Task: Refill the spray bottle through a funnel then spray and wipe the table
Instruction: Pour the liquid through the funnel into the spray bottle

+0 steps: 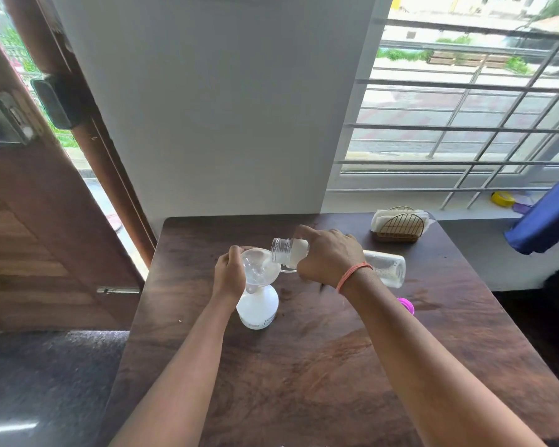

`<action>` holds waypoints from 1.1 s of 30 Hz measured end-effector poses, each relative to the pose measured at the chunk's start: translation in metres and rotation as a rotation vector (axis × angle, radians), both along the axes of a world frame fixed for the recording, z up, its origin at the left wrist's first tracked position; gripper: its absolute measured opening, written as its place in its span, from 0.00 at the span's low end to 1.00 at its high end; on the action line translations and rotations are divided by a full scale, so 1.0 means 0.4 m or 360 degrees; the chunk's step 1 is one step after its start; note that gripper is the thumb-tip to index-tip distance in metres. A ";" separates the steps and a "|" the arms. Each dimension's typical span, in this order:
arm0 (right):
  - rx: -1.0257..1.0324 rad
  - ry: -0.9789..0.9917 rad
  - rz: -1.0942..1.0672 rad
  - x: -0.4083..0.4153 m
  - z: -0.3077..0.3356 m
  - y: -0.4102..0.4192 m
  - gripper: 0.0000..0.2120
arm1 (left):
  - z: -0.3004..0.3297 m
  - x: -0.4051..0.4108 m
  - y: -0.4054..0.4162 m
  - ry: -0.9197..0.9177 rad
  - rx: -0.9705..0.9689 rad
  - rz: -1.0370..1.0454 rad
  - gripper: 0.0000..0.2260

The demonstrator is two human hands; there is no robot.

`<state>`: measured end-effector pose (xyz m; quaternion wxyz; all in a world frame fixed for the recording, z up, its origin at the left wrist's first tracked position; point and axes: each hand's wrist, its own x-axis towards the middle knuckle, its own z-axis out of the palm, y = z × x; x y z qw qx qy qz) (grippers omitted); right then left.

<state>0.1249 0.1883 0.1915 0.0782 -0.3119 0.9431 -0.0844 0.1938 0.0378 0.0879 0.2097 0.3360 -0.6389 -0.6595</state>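
Observation:
A white spray bottle (258,307) stands on the dark wooden table (320,366) with no spray head on it. A clear funnel (261,266) sits in its neck. My left hand (230,274) grips the funnel's left rim. My right hand (329,256) holds a clear plastic bottle (386,267) tipped on its side, its open mouth over the funnel. Liquid shows in the bottle's neck at the funnel's edge. The middle of the clear bottle is hidden by my right hand.
A pink cap (406,305) lies on the table behind my right forearm. A gold wire napkin holder (400,224) stands at the table's far right corner. A white wall, a barred window and an open wooden door (46,240) lie beyond and to the left.

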 end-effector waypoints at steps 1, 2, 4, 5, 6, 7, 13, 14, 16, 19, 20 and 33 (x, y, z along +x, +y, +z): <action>0.0004 0.0009 0.0006 0.000 -0.001 -0.001 0.22 | -0.002 0.000 -0.001 -0.0001 0.0002 -0.0002 0.20; 0.0015 0.0027 0.0013 -0.001 -0.003 -0.002 0.23 | -0.002 0.000 -0.002 0.0003 0.0004 -0.0007 0.20; 0.0045 0.0095 0.0034 -0.003 -0.011 -0.004 0.23 | -0.003 -0.001 -0.001 0.0014 0.0002 -0.0013 0.20; 0.0058 0.0136 0.0044 -0.003 -0.015 -0.005 0.23 | -0.003 -0.002 -0.001 0.0020 0.0001 -0.0008 0.20; 0.0067 0.0170 0.0052 -0.004 -0.019 -0.006 0.22 | -0.003 -0.002 -0.001 0.0026 0.0002 -0.0003 0.21; 0.0077 0.0196 0.0058 -0.004 -0.023 -0.007 0.22 | -0.005 -0.002 -0.001 0.0022 0.0000 -0.0004 0.21; 0.0089 0.0275 0.0078 0.000 -0.033 -0.012 0.23 | -0.018 -0.003 -0.009 0.0014 0.0036 -0.0044 0.20; 0.0090 0.0287 0.0080 0.000 -0.035 -0.012 0.23 | -0.017 -0.003 -0.008 0.0031 0.0033 -0.0050 0.20; 0.0095 0.0308 0.0076 0.000 -0.037 -0.013 0.23 | -0.017 -0.004 -0.007 0.0048 0.0029 -0.0054 0.20; 0.0078 0.0338 0.0073 -0.003 -0.042 -0.020 0.25 | -0.017 -0.004 -0.007 0.0000 0.0033 -0.0034 0.19; 0.0078 0.0359 0.0077 -0.004 -0.044 -0.023 0.26 | -0.017 -0.003 -0.007 -0.0006 0.0032 -0.0024 0.19; -0.0183 0.1015 0.0342 0.009 -0.105 -0.053 0.21 | -0.015 -0.002 -0.006 0.0010 0.0107 -0.0020 0.18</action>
